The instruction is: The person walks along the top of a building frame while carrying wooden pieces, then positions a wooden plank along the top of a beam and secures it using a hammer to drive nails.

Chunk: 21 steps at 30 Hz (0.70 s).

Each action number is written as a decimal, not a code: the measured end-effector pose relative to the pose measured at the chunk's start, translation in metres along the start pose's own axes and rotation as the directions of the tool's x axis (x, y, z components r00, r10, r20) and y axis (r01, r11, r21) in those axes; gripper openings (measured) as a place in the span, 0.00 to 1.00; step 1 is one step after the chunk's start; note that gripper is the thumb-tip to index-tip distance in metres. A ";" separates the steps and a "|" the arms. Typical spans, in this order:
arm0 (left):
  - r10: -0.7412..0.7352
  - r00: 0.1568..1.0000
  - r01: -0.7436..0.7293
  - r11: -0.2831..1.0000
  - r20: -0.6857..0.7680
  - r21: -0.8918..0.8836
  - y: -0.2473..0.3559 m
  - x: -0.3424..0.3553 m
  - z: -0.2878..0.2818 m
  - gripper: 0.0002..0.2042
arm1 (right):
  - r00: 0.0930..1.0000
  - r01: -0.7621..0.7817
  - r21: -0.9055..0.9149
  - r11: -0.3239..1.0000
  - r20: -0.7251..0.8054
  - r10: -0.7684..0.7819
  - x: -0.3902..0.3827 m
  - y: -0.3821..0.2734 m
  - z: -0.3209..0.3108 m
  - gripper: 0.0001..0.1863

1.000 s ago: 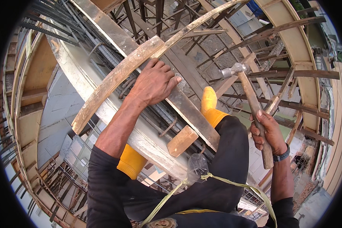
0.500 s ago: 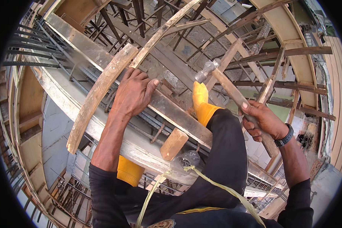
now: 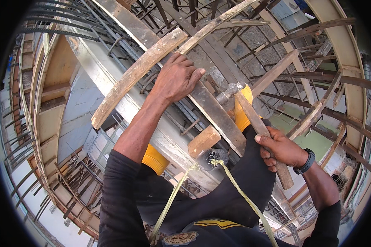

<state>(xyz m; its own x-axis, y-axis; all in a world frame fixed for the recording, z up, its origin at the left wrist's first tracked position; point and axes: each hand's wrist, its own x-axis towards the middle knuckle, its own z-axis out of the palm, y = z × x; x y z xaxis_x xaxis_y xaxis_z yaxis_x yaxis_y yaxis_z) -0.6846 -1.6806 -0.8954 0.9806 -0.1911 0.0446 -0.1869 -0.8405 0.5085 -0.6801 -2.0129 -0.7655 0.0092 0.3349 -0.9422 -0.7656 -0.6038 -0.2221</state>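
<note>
My left hand [image 3: 178, 78] is closed over the edge of a long wooden board [image 3: 216, 113], its fingertips hidden. Just beside it lies the upper end of a curved wooden plank [image 3: 140, 76], which crosses the concrete edge at a slant. A thin wooden strip [image 3: 218, 22] meets the board close to those fingers. In my right hand [image 3: 281, 151] is a hammer [image 3: 252, 116], gripped around its wooden handle. Its metal head points left, above the board and in front of my yellow boot [image 3: 243, 103].
Steel bars [image 3: 127, 49] run alongside the board. A short wood block [image 3: 204, 141] and a dark pouch of nails [image 3: 214, 156] are near my lap. Timber props [image 3: 276, 73] and curved formwork [image 3: 338, 41] stand to the right. Drops open on both sides.
The view has shifted, so the board and plank appear farther right and higher. The hammer head has come left, closer to the board. My left hand keeps its place by the plank.
</note>
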 end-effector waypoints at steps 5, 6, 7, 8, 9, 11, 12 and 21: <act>-0.072 0.997 0.072 0.997 -0.002 0.036 0.005 -0.014 -0.009 0.21 | 0.999 0.000 -0.014 1.000 -0.046 -0.001 0.002 -0.007 0.012 0.17; -0.100 0.995 0.101 0.994 -0.019 0.030 0.013 -0.021 -0.006 0.21 | 0.998 -0.010 -0.007 1.000 -0.067 0.010 0.003 -0.006 0.011 0.16; -0.074 0.985 0.071 0.997 -0.158 -0.027 0.021 -0.028 -0.007 0.20 | 0.998 -0.018 -0.036 0.999 -0.056 0.016 0.003 -0.004 0.011 0.16; -0.052 0.954 0.032 0.997 -0.295 -0.072 0.028 -0.039 -0.010 0.21 | 0.998 -0.001 -0.023 1.000 -0.056 -0.001 0.003 -0.001 0.011 0.15; -0.063 0.953 0.041 0.996 -0.297 -0.077 0.042 -0.049 -0.012 0.21 | 0.998 0.014 0.010 1.000 -0.069 -0.014 0.006 0.005 0.005 0.15; -0.270 0.959 0.255 0.953 -0.081 -0.164 0.088 -0.084 -0.033 0.25 | 0.996 0.025 0.004 1.000 -0.085 -0.025 0.006 0.016 -0.004 0.14; -0.306 0.952 0.307 0.945 0.022 -0.115 0.106 -0.105 -0.036 0.27 | 0.996 0.048 0.001 0.999 -0.074 -0.048 0.007 0.019 -0.003 0.15; -0.326 0.935 0.284 0.924 0.139 0.258 0.156 -0.168 0.004 0.27 | 0.979 0.204 -0.071 0.976 0.014 -0.204 0.008 0.027 0.002 0.17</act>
<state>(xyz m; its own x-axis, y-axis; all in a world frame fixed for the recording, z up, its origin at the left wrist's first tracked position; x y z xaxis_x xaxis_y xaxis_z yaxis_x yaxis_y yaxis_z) -0.8783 -1.7819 -0.8267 0.9695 0.0253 -0.2438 0.0906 -0.9611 0.2608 -0.7016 -2.0250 -0.7784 0.1565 0.4608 -0.8736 -0.7003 -0.5720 -0.4271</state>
